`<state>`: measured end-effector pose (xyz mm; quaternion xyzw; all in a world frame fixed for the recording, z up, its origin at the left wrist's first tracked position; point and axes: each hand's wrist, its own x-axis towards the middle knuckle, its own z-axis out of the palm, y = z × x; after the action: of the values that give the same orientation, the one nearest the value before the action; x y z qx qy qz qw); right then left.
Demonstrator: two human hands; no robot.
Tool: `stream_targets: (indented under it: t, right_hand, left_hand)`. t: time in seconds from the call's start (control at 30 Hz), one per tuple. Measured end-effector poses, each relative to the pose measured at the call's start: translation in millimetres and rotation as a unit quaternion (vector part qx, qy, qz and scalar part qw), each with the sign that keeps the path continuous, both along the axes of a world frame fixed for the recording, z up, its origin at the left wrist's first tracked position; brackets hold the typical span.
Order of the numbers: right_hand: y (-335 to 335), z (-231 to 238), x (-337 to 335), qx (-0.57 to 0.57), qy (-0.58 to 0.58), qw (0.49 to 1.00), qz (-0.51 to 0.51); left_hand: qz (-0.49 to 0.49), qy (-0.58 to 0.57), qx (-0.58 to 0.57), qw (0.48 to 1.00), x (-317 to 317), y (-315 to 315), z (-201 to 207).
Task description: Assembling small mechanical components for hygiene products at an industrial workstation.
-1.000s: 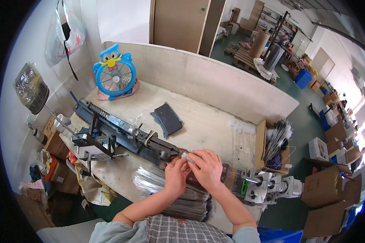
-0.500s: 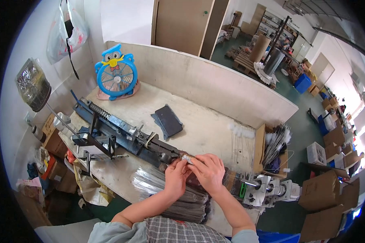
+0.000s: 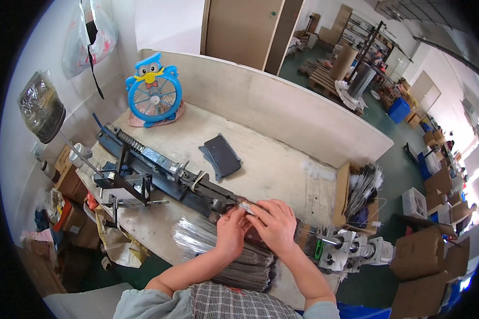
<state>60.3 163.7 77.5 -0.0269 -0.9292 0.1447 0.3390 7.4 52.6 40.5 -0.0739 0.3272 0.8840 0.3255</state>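
My left hand (image 3: pixel 231 229) and my right hand (image 3: pixel 275 222) meet at the near end of a long dark metal fixture (image 3: pixel 167 173). Both sets of fingers pinch around a small whitish piece (image 3: pixel 246 206); its exact kind is too small to tell. Beneath and in front of my wrists lies a thick bundle of thin metal wires (image 3: pixel 245 274), partly covered by my forearms. To the right of my right hand, a silver shaft assembly (image 3: pixel 351 249) with a green part (image 3: pixel 319 248) is mounted at the bench's edge.
A blue cartoon-shaped fan (image 3: pixel 154 99) stands at the back left. A dark flat phone-like slab (image 3: pixel 222 156) lies mid-bench. At the right, a cardboard box (image 3: pixel 341 195) holds thin white-tipped wires (image 3: pixel 364 183). A black metal bracket (image 3: pixel 125 181) juts over the left edge. A low partition (image 3: pixel 271 95) borders the back.
The view has shifted very slightly. My hands stay together in nearly the same place, and a little more of the whitish piece shows between the fingers.
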Motion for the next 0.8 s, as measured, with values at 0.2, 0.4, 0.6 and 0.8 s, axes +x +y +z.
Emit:
stream_targets:
  t: [0.2, 0.4, 0.6, 0.8]
  right_hand:
    - [4.6, 4.1, 1.8, -0.002, -0.009, 1.000, 0.002]
    - [6.4, 22.3, 8.5, 0.012, -0.037, 0.999, -0.005]
    - [9.3, 8.6, 18.7, 0.026, -0.118, 0.993, 0.011]
    - [13.9, 7.7, 26.6, -0.016, -0.111, 0.994, 0.010]
  left_hand:
    - [-0.004, 0.015, -0.012, 1.000, -1.8, 3.1, 0.8]
    - [-0.022, 0.022, -0.020, 0.999, -3.8, 1.0, 1.2]
    - [-0.020, 0.009, -0.021, 1.000, -0.6, -8.4, 8.5]
    - [-0.073, 0.034, -0.044, 0.996, 0.5, -10.1, 9.3]
